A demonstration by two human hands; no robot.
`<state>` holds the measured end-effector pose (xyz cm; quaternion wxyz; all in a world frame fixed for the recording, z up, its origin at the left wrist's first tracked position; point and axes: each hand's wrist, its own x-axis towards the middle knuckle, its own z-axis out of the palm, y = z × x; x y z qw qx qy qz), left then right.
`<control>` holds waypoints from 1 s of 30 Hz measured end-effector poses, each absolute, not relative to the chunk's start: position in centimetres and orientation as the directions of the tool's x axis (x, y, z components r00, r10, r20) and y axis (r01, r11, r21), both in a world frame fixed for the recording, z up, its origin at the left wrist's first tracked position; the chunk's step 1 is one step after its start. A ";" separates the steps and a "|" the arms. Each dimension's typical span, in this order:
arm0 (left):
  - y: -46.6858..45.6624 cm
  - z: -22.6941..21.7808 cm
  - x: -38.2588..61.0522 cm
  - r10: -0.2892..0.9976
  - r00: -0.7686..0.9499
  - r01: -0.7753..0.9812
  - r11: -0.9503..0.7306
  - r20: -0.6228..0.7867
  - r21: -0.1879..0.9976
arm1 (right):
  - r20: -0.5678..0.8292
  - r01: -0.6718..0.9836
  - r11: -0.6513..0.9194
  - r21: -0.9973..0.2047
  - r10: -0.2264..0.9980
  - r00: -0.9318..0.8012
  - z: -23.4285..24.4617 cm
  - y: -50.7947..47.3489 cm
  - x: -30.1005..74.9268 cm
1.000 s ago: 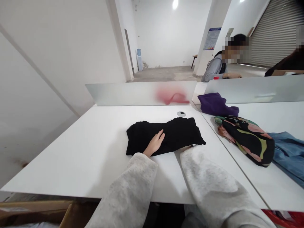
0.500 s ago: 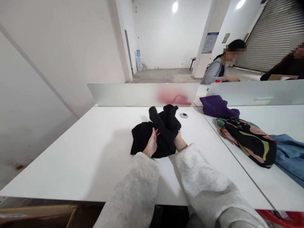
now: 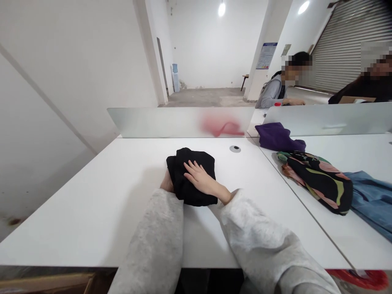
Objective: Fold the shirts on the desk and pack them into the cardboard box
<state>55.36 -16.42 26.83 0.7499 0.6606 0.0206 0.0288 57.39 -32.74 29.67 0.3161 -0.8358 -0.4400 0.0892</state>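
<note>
A black garment, folded into a compact bundle, lies on the white table in front of me. My right hand rests flat on top of it with the fingers stretched out and a little apart. At the bundle's left side is my left hand, its fingers hidden beneath or behind the black cloth, so their grip cannot be made out.
To the right lie a purple garment, a patterned black garment and blue denim. A frosted divider borders the table's far edge. A cable hole sits near the back. Two people are beyond the divider.
The raised part of the black garment has been folded down leftward onto the rest. My right hand now lies flat on top; my left hand has moved left, its fingers now covered.
</note>
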 end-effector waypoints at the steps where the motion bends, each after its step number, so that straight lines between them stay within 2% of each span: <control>1: -15.8 27.2 55.7 0.023 0.999 0.025 0.181 -0.029 0.983 | 0.122 0.685 -0.423 -0.593 0.794 0.596 29.7 -32.8 57.2; 4: -13.8 27.6 56.0 -0.106 0.983 0.179 0.305 -0.153 0.936 | 0.139 0.694 -0.463 -0.551 0.769 0.624 29.3 -32.9 57.3; 5: -13.1 27.6 55.9 -0.125 0.974 0.219 0.289 -0.190 0.932 | 0.136 0.687 -0.476 -0.550 0.760 0.635 29.0 -32.8 57.5; 7: -12.1 27.5 55.5 -0.136 0.964 0.247 0.154 -0.227 0.957 | 0.090 0.655 -0.483 -0.580 0.762 0.641 28.3 -32.5 58.1; 10: -11.7 27.5 55.5 -0.124 0.978 0.167 -0.030 -0.170 0.985 | 0.056 0.610 -0.448 -0.653 0.775 0.629 28.0 -32.3 58.8; 13: -12.2 27.4 56.2 -0.104 0.993 0.049 -0.023 -0.051 0.999 | 0.162 0.664 -0.395 -0.635 0.772 0.615 28.8 -33.3 58.4; 17: -12.1 26.3 57.0 -0.039 0.996 -0.080 0.005 0.080 0.997 | 0.243 0.753 -0.388 -0.531 0.782 0.574 28.5 -35.8 56.1; 20: -11.5 25.7 57.1 0.020 0.997 -0.072 0.009 0.071 0.997 | 0.357 0.775 -0.430 -0.463 0.710 0.607 25.9 -37.1 54.4; 23: -11.0 25.5 57.0 0.027 0.998 -0.049 -0.003 0.049 0.999 | 0.440 0.764 -0.427 -0.483 0.636 0.634 23.3 -37.5 54.0; 26: -10.7 25.4 57.3 0.007 0.997 -0.070 -0.007 0.071 0.997 | 0.479 0.797 -0.376 -0.472 0.650 0.590 22.3 -37.6 54.7; 30: -10.0 24.6 57.9 0.012 0.999 -0.037 -0.043 0.038 0.998 | 0.442 0.844 -0.416 -0.338 0.722 0.532 22.7 -37.5 55.8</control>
